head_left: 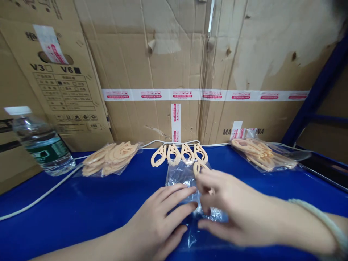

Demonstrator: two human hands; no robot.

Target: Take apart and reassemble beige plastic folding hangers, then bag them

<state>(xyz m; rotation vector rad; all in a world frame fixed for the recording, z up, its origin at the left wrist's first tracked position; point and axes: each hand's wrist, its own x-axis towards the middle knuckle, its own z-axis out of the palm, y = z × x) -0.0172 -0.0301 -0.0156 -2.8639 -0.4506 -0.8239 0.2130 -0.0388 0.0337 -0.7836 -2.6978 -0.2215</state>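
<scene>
My left hand (165, 214) lies on a clear plastic bag (178, 175), its fingers stretched out and slightly apart. My right hand (228, 203) is over the bag's right side, somewhat blurred, with its fingers curled and its thumb lower down. A beige loop-shaped plastic clip (198, 169) sticks out beyond its index finger, and the fingers hide most of its lower part. Beyond the bag stands a row of several similar beige clips (173, 154), side by side, narrow ends toward the cardboard.
Packed beige clips in clear bags lie at left (116, 159) and right (258, 154). A water bottle (43, 145) leans at the left beside a white cable (43, 201). A dark flat device (326, 170) is far right. Cardboard (152, 119) walls the back of the blue table (108, 206).
</scene>
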